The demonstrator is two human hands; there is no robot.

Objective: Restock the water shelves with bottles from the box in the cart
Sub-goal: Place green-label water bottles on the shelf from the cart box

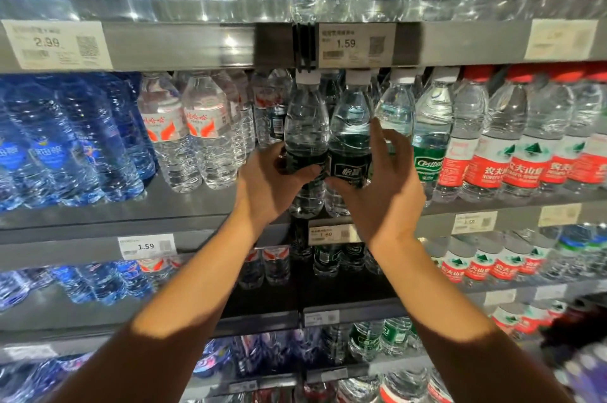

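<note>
Person, seen from a head-worn camera: two arms and two hands only.

Left hand (267, 182): bare, no glove, no ring visible on the parts that show. Wrist bare, no watch or band.

Right hand (382, 187): bare, no glove; fingers slender, nails short where they show. Wrist bare, no watch or band.

Left forearm (184, 297): uncovered from wrist to the lower frame edge; no sleeve or cuff in view.

Right forearm (440, 300): likewise uncovered along its whole visible length; no sleeve or cuff in view.

Clothing: none shows in the frame.
</note>
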